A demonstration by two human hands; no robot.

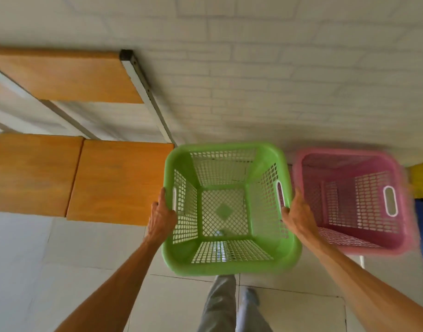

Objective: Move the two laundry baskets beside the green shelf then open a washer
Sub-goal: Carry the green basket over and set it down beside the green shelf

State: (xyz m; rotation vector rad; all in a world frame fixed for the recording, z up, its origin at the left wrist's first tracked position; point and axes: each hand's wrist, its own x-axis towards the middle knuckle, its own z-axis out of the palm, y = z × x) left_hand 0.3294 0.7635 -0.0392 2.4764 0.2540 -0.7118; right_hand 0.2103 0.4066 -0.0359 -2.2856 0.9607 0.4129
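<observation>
An empty green laundry basket (229, 264) with mesh walls is in the middle of the view, held above the tiled floor. My left hand (161, 215) grips its left rim by the handle slot. My right hand (298, 213) grips its right rim by the other handle slot. An empty pink laundry basket (354, 243) sits just to the right of the green one, against the white brick wall. A shelf with orange wooden boards (114, 180) and a pale metal frame stands to the left, its edge touching or almost touching the green basket. No washer is in view.
The white brick wall (277, 80) runs behind both baskets. Yellow and blue objects (421, 183) show at the right edge beside the pink basket. My legs in grey trousers (226, 305) stand on the pale floor tiles below the green basket.
</observation>
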